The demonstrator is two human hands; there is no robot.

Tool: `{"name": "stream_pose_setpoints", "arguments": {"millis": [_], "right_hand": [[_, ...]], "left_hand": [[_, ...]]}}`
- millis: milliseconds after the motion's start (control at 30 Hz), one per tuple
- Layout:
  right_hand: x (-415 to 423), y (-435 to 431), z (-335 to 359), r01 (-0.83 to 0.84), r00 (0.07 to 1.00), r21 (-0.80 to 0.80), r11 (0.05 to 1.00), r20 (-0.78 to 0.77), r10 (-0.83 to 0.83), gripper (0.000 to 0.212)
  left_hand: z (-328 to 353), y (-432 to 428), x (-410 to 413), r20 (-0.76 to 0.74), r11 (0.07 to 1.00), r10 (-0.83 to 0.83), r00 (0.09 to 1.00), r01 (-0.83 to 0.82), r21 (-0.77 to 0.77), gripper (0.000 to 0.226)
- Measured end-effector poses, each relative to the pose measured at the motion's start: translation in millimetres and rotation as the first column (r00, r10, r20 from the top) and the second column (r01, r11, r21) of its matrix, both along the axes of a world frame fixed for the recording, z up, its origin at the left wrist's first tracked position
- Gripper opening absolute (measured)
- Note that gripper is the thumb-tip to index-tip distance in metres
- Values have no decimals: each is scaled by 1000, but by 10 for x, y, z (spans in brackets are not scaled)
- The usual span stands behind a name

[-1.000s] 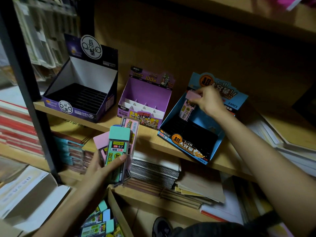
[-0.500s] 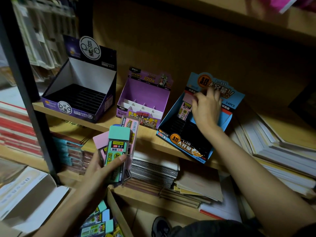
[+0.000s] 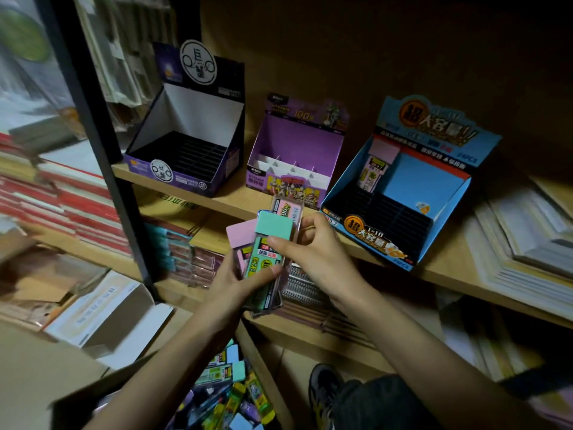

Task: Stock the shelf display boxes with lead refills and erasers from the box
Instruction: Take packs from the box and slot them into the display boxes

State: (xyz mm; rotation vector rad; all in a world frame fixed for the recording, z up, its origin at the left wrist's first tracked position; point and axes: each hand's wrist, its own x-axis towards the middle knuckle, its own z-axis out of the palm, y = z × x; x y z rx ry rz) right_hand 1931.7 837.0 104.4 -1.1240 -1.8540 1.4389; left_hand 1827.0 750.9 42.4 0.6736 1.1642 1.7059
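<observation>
My left hand (image 3: 231,285) grips a fanned stack of lead refill packs (image 3: 268,243), a green-capped one on top and a pink-capped one behind. My right hand (image 3: 316,252) pinches the top green pack of that stack. On the shelf stand three display boxes: a dark purple one (image 3: 186,178) at the left, a light purple one (image 3: 294,141) in the middle and a blue one (image 3: 434,187) at the right. One pink-capped refill pack (image 3: 376,166) stands in the blue box's back left slot. The cardboard supply box (image 3: 235,389) below holds several more packs.
A black shelf upright (image 3: 102,156) runs down at the left. Stacks of notebooks (image 3: 527,237) lie on the shelf right of the blue box. Spiral pads (image 3: 307,290) and books fill the lower shelf. My shoe (image 3: 322,389) is near the floor.
My right hand left the pink pack in the blue box and came back down left to the stack in my left hand, where it now pinches the green pack.
</observation>
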Motion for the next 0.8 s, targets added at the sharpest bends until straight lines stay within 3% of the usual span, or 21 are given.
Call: {"name": "stream_pose_setpoints", "arguments": {"millis": [233, 467, 567, 667, 733, 800], "right_hand": [[66, -8, -17, -4, 994, -108, 994, -106, -7, 22], [156, 26, 11, -57, 993, -219, 974, -118, 32, 19], [216, 95, 145, -15, 990, -109, 994, -138, -1, 12], [395, 333, 428, 175, 949, 94, 980, -282, -143, 13], [585, 524, 618, 371, 890, 281, 885, -381, -252, 15], [767, 713, 695, 532, 834, 451, 716, -423, -353, 18]], "left_hand": [[-37, 4, 22, 90, 990, -123, 988, 128, -52, 61], [-66, 55, 13, 170, 995, -46, 984, 60, -79, 53], [-9, 74, 21, 132, 998, -30, 991, 37, -47, 40], [88, 109, -8, 33, 1000, -13, 999, 14, -21, 39], [144, 126, -36, 16, 1000, 18, 1000, -18, -1, 41], [163, 145, -70, 5, 999, 45, 999, -45, 17, 41]]}}
